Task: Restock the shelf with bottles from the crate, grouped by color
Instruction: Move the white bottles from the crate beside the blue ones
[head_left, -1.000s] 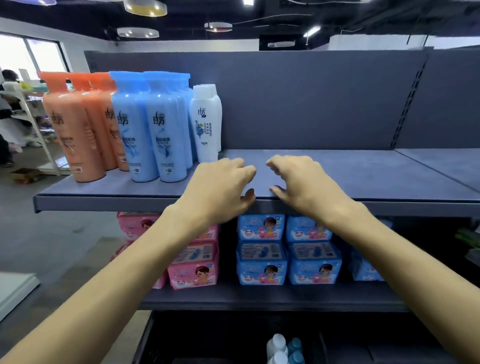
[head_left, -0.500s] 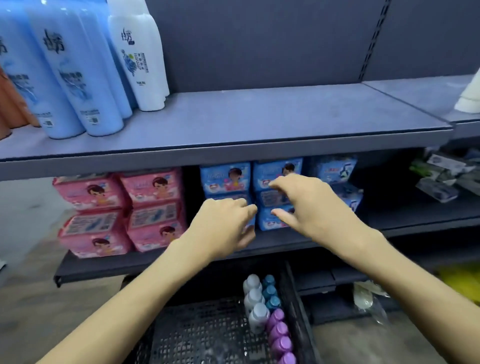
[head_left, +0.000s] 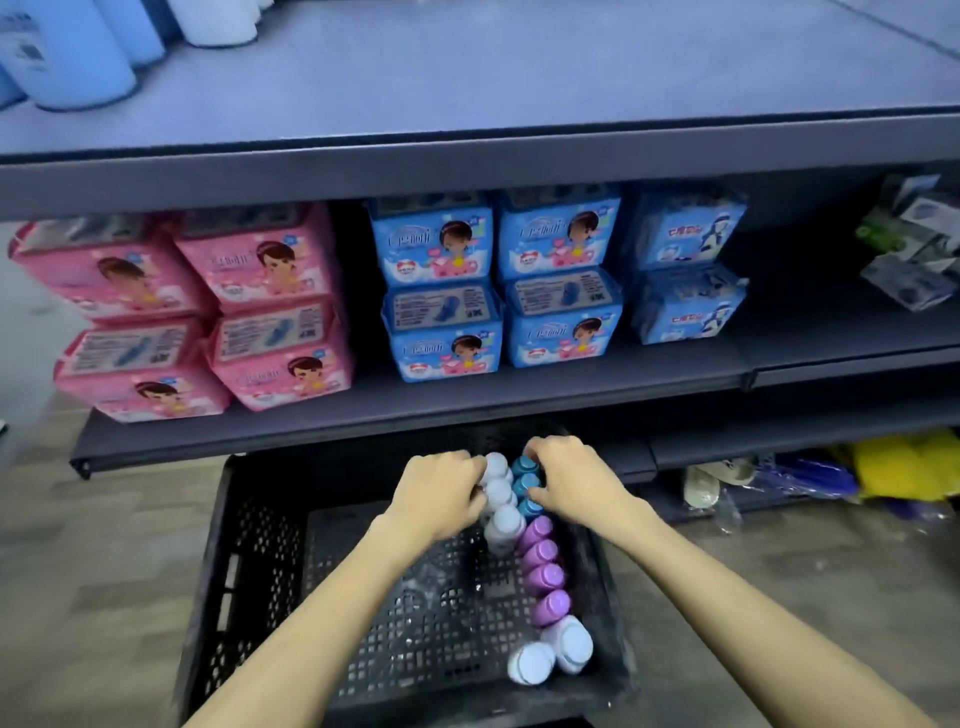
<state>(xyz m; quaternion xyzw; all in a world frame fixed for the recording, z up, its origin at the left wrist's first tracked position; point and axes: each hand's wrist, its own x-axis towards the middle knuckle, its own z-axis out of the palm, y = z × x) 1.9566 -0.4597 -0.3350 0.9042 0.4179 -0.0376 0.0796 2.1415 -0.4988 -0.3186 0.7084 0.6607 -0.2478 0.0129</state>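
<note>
The restock is partly done, by my reckoning. High above my hands, the top shelf holds tall light-blue bottles up to my left, with a white one beside them. The long stretch of board straight over my grip is bare, so most of the filling is left to do.

What remains sits in the black crate on the floor, right under my hands. My left hand curls its fingers round the white bottles. My right hand curls over the caps of the blue bottles, which stand touching the white row on its right. Neither handful is lifted clear; both rest in the crate.

Just behind my right wrist, toward me, a line of purple bottles runs along the crate's right wall. Nearest to me lie two pale lilac bottles, tipped over.

The bottles are small, rounded and smooth-capped, packed shoulder to shoulder in colour rows, all upright but the pale pair. They look slick and light, so several in one hand could slip.
</note>
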